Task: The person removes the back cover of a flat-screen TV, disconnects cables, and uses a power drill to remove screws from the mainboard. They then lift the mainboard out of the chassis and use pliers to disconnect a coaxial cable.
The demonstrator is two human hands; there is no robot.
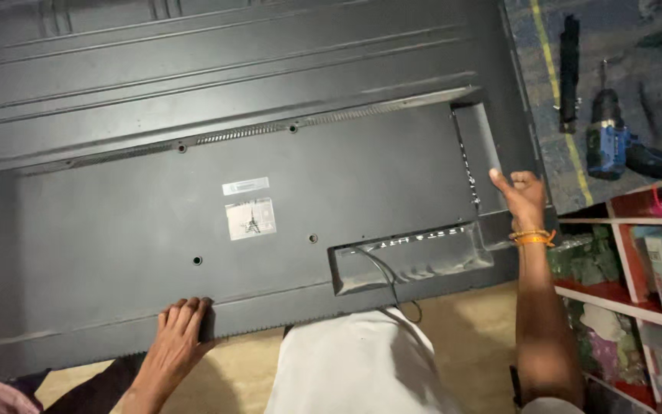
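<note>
Tan floor is showing along the bottom of the view, and a large dark grey television back panel is lying face down across most of it. Left hand is resting on the panel's near edge, fingers curled over the ridged lower lip and gripping it, thumb side hidden below. Right hand is sitting at the panel's right edge, just beside the recessed port bay; fingers are loosely curled with one pointing up and nothing visibly held, though whether it is touching the panel edge cannot be told. An orange thread band is circling that wrist.

A thin black cable is running out of the port bay and over the near edge onto white cloth at the person's lap. Two pale stickers are lying mid-panel, with screw holes scattered around them.

Open floor is narrow: only the tan strip between panel edge and body. On the right, red-edged shelves packed with boxes are crowding close to the right forearm. Beyond the panel's right edge, a blue cordless drill is lying on a patterned mat, well apart from both hands.
</note>
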